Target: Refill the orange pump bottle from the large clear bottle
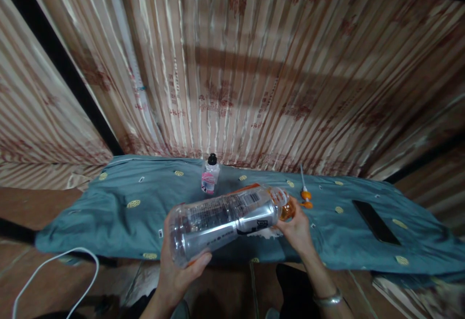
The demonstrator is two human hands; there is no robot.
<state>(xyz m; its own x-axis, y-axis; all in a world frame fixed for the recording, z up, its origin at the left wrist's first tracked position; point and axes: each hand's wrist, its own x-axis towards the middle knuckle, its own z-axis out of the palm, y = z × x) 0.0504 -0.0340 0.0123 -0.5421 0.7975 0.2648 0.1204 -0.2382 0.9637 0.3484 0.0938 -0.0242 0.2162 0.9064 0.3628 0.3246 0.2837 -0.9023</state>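
Observation:
A large clear plastic bottle (225, 222) with a silver label lies tilted across the middle, its mouth toward the right. My left hand (181, 270) is wrapped around its base end. At the mouth, my right hand (298, 227) is closed on an orange see-through container (288, 209), pressed close to the bottle's neck. Most of the orange container is hidden behind the bottle and my fingers; an orange edge shows above the bottle. Just beyond my right hand, an orange pump top (306, 196) with a pale tube lies on the teal cloth (119, 227).
A small bottle (210, 176) with a black cap and pink label stands at the cloth's back edge. On the right lies a black phone (376, 222). A white cable (96, 265) loops at the lower left. Striped curtains (225, 67) hang behind, with dark frame bars.

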